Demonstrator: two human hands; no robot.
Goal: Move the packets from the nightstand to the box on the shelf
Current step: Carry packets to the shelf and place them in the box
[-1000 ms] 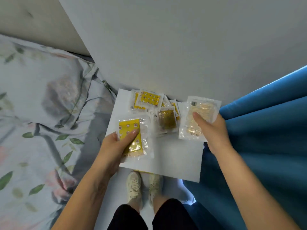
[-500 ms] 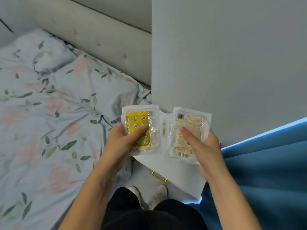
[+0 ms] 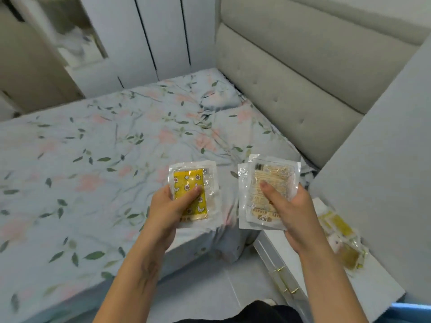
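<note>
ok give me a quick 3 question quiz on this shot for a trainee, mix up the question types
1. True or false: the left hand holds a packet with a yellow patterned face.
2. Multiple choice: where are the remaining packets? A) on the bed B) on the white nightstand C) on the floor
3. Short answer: which hand holds the pale beige packets?

Key
1. True; its thumb presses on the yellow face.
2. B; they lie on the nightstand beside the right hand.
3. The right hand, thumb on top.
</note>
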